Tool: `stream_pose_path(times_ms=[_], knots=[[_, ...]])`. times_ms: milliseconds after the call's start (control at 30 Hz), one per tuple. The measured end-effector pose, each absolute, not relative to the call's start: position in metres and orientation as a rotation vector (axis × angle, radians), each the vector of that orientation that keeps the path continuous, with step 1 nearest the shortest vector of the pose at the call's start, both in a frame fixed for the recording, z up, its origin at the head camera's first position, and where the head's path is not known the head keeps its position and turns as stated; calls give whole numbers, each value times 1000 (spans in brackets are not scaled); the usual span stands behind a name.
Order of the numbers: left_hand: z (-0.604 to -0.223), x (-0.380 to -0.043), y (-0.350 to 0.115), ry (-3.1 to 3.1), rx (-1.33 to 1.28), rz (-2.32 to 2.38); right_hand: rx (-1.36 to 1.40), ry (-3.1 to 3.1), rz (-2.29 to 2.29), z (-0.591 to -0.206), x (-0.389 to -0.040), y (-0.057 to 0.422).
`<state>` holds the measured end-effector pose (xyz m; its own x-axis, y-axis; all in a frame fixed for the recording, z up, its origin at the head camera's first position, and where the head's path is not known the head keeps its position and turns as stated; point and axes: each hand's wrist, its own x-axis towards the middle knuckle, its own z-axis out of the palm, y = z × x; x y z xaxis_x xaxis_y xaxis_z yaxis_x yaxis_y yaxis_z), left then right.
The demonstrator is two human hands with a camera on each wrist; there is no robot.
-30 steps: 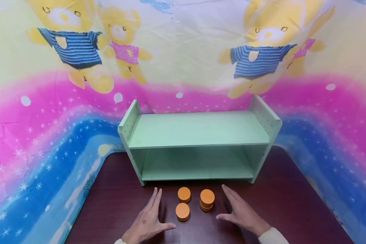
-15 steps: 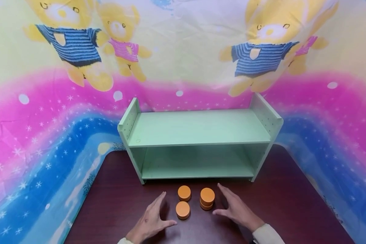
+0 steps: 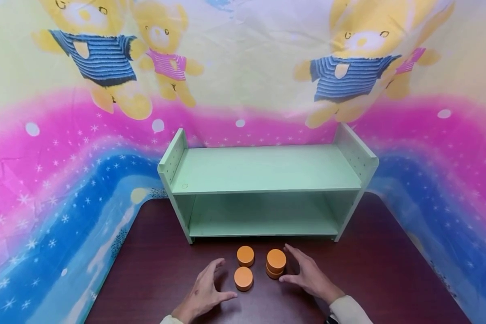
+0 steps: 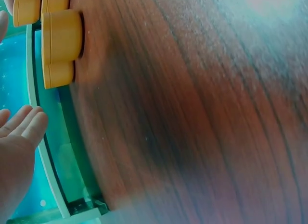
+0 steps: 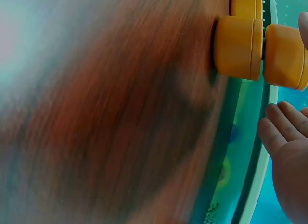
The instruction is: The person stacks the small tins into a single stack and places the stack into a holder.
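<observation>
The left hand [image 3: 205, 290] is hovering over the tabletop [image 3: 380, 274] with its thumb and fingers spreading wide apart, and it is holding nothing. Its gap is facing 2 single orange cylinders: the front cylinder [image 3: 243, 276], which is sitting nearer the person, and the rear cylinder [image 3: 245, 254], which is standing just behind it. Both are resting on the tabletop, apart from the fingers.

To their right, 2 more orange cylinders are forming a stack, the upper cylinder [image 3: 276, 259] lying on the lower cylinder [image 3: 273, 272]. The right hand [image 3: 309, 275] is reaching in just beside this stack, its thumb and fingers also standing wide apart with nothing between them being gripped; whether a fingertip is touching the stack, the views are not clearly showing.

Behind all 4 cylinders, a pale green shelf [image 3: 267, 168] with 2 boards is standing on the tabletop. A backdrop [image 3: 235, 67] showing printed bears is hanging behind it, and light sleeves [image 3: 349, 310] are covering both wrists.
</observation>
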<state>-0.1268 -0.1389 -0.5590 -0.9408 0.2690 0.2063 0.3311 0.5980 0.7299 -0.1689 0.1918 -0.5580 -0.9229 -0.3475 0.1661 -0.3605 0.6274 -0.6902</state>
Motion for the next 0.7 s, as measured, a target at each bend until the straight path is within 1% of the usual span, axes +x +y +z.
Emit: stream_pose_path(times_ms=[167,433,700], knots=[[-563,-130,-134,-2702,-523,-1386,602,-2773,1226,-565,-170,191],[-570,-133,-126,-2604,-529,-1604,511,-2752,1310,-573,-172,186],[-576,-137,-118,-2622,-442,-1684,467,-2704,1516,-578,-173,183]])
